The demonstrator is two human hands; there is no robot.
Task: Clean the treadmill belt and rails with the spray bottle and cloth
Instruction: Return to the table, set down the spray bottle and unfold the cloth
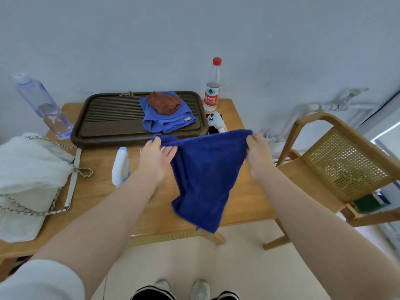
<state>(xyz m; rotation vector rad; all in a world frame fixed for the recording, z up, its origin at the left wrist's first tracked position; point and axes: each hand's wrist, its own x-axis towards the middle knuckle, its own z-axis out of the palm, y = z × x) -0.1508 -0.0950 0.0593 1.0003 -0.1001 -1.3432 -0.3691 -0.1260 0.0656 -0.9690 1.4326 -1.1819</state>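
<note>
Dark blue cloth (pixel 203 176) hangs between left hand (pixel 157 156) and right hand (pixel 258 151)

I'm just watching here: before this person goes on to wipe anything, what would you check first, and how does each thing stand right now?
1. Dark blue cloth held at both top corners: ok. The left hand and right hand each pinch a corner.
2. Cloth spread open, not bunched: ok. It hangs loose above the wooden table.
3. Spray bottle within reach: ok. It lies on the table beside the left forearm.
4. A hand free to lift the bottle: not ok. Both grip the cloth.
5. Cloth damp: cannot tell.
6. Treadmill in sight: not ok. It does not show in this view.
</note>
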